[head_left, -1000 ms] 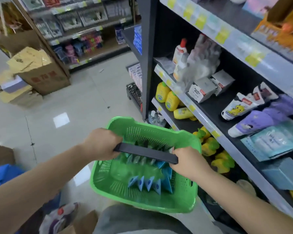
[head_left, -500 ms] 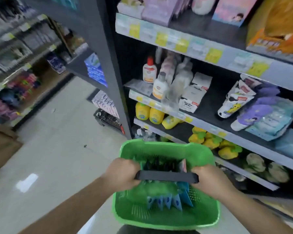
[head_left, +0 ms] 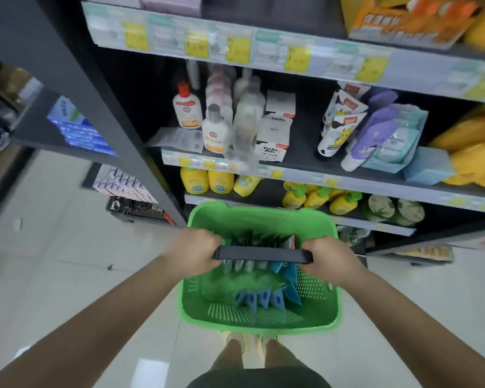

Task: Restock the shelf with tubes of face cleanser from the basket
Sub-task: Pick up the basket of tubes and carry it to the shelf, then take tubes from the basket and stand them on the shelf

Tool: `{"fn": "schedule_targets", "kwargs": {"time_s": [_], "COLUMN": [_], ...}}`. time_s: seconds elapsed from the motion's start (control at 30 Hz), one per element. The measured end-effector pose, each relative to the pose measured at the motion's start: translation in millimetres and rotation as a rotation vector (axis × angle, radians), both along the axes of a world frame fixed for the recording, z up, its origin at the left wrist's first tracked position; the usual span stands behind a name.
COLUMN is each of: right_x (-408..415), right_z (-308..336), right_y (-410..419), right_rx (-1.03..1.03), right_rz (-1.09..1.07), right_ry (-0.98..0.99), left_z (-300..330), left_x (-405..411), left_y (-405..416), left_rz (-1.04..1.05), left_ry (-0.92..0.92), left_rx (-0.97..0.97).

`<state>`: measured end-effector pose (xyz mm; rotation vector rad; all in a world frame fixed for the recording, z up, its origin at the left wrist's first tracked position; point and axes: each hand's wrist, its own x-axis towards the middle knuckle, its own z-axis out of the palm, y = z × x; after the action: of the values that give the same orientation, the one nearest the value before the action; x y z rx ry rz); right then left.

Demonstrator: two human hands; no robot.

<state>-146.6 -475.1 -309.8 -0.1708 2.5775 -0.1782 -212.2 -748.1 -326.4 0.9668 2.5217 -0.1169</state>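
We carry a green basket [head_left: 259,317] in front of the shelf [head_left: 333,163]; inside it blue tubes of face cleanser [head_left: 259,298] stand in a row with their flat crimped ends up, and more tubes lie packed under the black handle [head_left: 262,254] toward the far wall; the basket's floor and sides are perforated; on the shelf ahead we see white bottles [head_left: 214,130], white cartons [head_left: 273,138], cartoon-printed tubes [head_left: 338,127] and a purple tube [head_left: 373,135] lying on the dark board, with yellow bottles [head_left: 206,180] on the level below; our left hand [head_left: 192,254] wraps the handle's left end, fingers curled closed around it; our right hand [head_left: 329,260] grips the right end likewise, both forearms reaching forward and converging on the basket, which hangs above our feet.
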Motion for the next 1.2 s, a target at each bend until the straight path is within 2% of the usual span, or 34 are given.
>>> {"fn": "schedule_targets", "kwargs": {"time_s": [0.3, 0.63, 0.87, 1.07, 1.2], "right_x": [-13.6, 20.8, 69.3, 105.9, 109.2], "right_z": [-7.0, -15.9, -45.8, -81.3, -91.1], "right_y": [0.6, -11.1, -13.4, -11.0, -2.7], "right_rx": [-0.053, -0.181, -0.257, -0.243, -0.249], "right_rz": [-0.080, -0.084, -0.004, -0.008, -0.184], "right_ry": [0.077, 0.068, -0.091, -0.399, -0.381], "left_z": [-4.5, -26.6, -53.5, -81.1, -98.6], "left_x": [-23.3, 5.8, 59.2, 80.5, 82.7], "left_y": [4.9, -12.1, -13.7, -12.9, -6.0], "left_rz": [-0.003, 0.058, 0.017, 0.138, 0.212], "left_ry": [0.090, 0.125, 0.039, -0.063, -0.115], "left_rx": [0.061, 0.210, 0.279, 0.243, 0.219]}}
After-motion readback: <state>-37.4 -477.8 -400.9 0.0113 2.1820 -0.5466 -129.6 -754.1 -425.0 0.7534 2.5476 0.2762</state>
